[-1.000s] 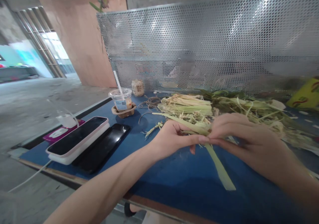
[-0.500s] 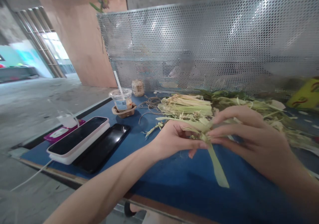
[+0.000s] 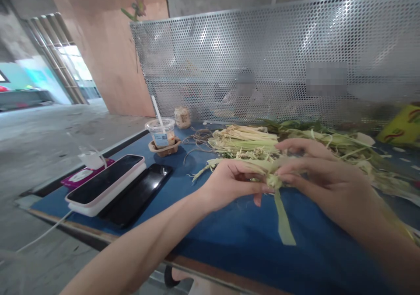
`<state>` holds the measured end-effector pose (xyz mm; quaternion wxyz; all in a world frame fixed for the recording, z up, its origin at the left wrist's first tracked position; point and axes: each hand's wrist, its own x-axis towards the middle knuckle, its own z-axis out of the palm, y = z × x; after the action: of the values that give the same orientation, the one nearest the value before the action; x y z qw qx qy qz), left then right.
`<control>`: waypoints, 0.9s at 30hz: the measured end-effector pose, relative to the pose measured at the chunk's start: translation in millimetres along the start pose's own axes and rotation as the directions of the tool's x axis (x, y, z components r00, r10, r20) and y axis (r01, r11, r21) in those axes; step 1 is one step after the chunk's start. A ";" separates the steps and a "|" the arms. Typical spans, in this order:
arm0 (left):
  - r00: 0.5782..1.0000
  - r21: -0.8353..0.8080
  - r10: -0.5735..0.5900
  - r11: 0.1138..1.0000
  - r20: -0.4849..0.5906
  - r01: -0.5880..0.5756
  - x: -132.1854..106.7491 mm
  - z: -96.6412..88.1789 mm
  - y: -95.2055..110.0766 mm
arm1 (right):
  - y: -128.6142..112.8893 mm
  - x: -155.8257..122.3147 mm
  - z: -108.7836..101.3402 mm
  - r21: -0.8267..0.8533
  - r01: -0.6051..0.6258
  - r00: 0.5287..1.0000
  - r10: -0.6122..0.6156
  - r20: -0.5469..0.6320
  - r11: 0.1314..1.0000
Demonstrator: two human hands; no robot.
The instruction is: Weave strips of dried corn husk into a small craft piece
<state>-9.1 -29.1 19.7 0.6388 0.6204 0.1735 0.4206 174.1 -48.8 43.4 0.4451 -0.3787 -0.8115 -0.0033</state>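
A small pale-green knot [image 3: 273, 181] of husk sits just above a blue table [image 3: 210, 238], near its front edge, in front of the person seated here. One flat strip [image 3: 284, 223] hangs from it toward that edge, its end loose.

The left hand [image 3: 223, 183] pinches the husk narrowly at the knot's left side, thumb below and fingers curled behind. The right hand [image 3: 331, 179] comes in from the other side, thumb and fingertips close together against the knot, the upper finger lifted away; I cannot tell whether it grips or only touches.

The step in hand looks like folding or tightening the husk around itself. As I judge it, the next move calls for a steady left pinch, so the knot stays together while the right fingers guide a free end.

Just beyond lies a bundle [image 3: 244, 137] of pale husks, with twine [image 3: 200, 137] to its left and heaped leaves [image 3: 344, 144] to its right. Farther left stand a lidded cup [image 3: 161, 135] and, nearer, two phones [image 3: 106, 181] side by side. A perforated screen [image 3: 223, 46] rises behind.
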 end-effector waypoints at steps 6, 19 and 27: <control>0.998 -0.135 -0.015 0.991 0.061 0.024 -1.6 0.6 0.2 | -2.8 0.1 -2.0 -0.018 0.032 0.998 -0.033 -0.047 0.999; 0.998 -0.202 -0.063 0.978 -0.022 0.057 -0.6 1.7 0.8 | -0.7 0.4 -0.2 -0.011 0.113 0.993 -0.113 -0.038 0.994; 0.993 -0.271 -0.104 0.959 -0.054 0.086 0.2 4.4 3.2 | 3.1 2.3 -6.7 -0.125 0.301 0.954 -0.300 0.027 0.945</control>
<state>-6.7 -32.2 23.5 0.7300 0.5048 0.1662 0.4297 180.2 -47.5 48.1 0.4110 -0.2785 -0.8595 -0.1214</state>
